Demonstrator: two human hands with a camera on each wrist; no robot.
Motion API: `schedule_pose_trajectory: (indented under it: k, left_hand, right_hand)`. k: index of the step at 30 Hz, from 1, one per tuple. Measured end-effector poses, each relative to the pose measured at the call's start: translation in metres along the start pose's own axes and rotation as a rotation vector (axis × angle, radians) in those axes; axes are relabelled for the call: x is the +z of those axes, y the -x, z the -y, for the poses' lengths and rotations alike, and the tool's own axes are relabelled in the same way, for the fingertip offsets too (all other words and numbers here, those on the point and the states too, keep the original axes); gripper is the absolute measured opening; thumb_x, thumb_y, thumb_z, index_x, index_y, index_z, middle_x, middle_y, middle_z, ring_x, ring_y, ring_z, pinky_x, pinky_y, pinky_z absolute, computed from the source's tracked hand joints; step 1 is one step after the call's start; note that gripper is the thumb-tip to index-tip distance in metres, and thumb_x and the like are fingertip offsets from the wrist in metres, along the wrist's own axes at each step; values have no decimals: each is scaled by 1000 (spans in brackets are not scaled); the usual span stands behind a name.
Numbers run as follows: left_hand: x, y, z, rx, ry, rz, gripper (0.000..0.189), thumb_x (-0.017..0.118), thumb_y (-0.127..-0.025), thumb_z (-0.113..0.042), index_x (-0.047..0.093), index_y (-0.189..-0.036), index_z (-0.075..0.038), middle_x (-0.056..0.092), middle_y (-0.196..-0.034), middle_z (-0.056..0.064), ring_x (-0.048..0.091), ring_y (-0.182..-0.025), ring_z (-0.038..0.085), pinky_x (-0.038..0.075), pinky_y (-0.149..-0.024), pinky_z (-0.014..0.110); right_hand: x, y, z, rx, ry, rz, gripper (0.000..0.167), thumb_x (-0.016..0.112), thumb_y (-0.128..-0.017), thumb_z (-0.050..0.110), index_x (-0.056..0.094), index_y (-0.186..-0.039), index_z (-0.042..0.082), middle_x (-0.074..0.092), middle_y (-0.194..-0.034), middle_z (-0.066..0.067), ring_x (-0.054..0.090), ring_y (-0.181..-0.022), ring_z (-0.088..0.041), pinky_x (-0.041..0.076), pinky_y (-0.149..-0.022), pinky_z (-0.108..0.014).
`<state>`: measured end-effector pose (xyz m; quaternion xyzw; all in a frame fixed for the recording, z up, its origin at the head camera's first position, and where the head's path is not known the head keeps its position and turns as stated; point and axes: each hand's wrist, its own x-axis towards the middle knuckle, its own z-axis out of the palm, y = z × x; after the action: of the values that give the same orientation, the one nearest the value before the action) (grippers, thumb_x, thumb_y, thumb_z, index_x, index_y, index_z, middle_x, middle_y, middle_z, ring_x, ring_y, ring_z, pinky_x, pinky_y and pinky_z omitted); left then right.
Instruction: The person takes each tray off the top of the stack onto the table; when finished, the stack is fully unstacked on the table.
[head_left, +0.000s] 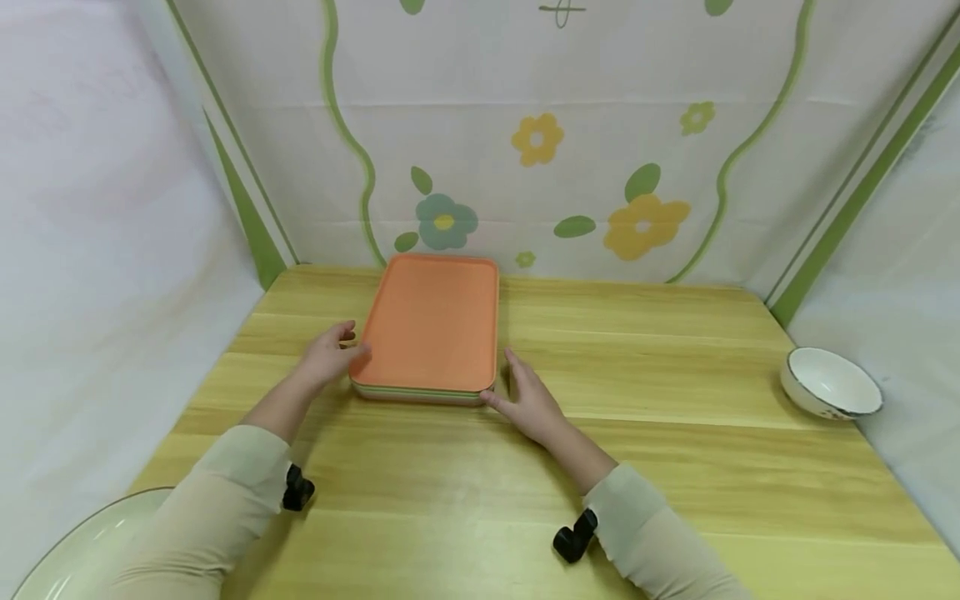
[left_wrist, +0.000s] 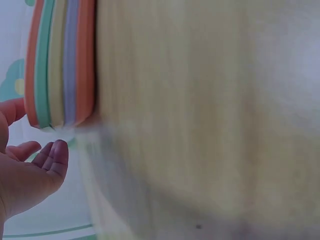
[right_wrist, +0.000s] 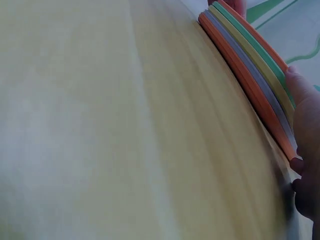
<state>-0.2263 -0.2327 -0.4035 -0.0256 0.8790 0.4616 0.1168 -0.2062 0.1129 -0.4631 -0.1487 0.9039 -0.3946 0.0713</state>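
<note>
A stack of rectangular trays (head_left: 431,325) lies on the wooden table, an orange one on top. From the side, the left wrist view shows the stack's coloured edges (left_wrist: 70,65): orange, green, yellow, purple and orange. My left hand (head_left: 326,357) is at the left side of the stack, thumb at the top tray's rim, the other fingers loosely bent and apart from the trays. At the near right corner is my right hand (head_left: 531,404), its thumb tip touching the edge and its index finger pointing forward beside the stack. In the right wrist view the right thumb (right_wrist: 299,86) lies against the upper trays.
A white bowl (head_left: 832,383) with a dark rim stands at the table's right edge. Part of a large pale plate (head_left: 90,542) shows at the lower left, partly behind the left sleeve. A flower-patterned cloth (head_left: 540,192) hangs behind the table.
</note>
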Motion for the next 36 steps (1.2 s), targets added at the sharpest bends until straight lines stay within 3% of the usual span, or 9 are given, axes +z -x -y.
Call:
schedule_pose_trajectory:
  k: [5,10,16,21,28,36]
  left_hand:
    - [3,0,4,12,-4,-9,69,53,-101,-25,20,-153,5,34,-150,31,38,-136,46,44,-108,53]
    - [7,-2,8,46,-13,-37,62,55,-100,-21,30,-149,8,43,-143,31,45,-130,43,51,-97,40]
    - [10,-6,13,47,-11,-102,56,56,-98,-16,38,-146,7,50,-138,29,50,-124,41,50,-82,23]
    - [11,-6,15,33,15,-118,53,53,-100,-17,40,-147,2,51,-139,27,51,-121,37,47,-78,18]
    - [7,-2,3,4,139,-123,54,49,-102,-21,35,-151,-4,46,-140,23,48,-118,28,47,-78,12]
    - [3,-3,-3,26,265,-106,57,55,-100,-17,34,-152,-4,49,-123,11,49,-98,8,50,-74,8]
  right_hand:
    - [6,-1,2,-62,47,-33,98,64,-88,58,17,-157,8,31,-159,-13,30,-146,-35,27,-121,-53]
    - [9,0,2,-63,80,-49,97,65,-87,58,20,-157,7,40,-155,-11,36,-142,-35,26,-121,-54]
    - [11,0,2,-72,111,-55,95,64,-88,56,20,-157,7,44,-152,-12,38,-142,-33,24,-122,-52]
    - [11,1,2,-79,119,-56,94,64,-89,55,20,-156,5,42,-153,-13,38,-143,-33,21,-123,-52]
    - [12,1,1,-71,117,-54,94,62,-89,56,20,-156,6,43,-153,-13,37,-143,-32,18,-125,-51]
    - [12,2,3,-72,115,-55,94,64,-89,55,20,-157,6,45,-151,-13,38,-143,-33,18,-125,-51]
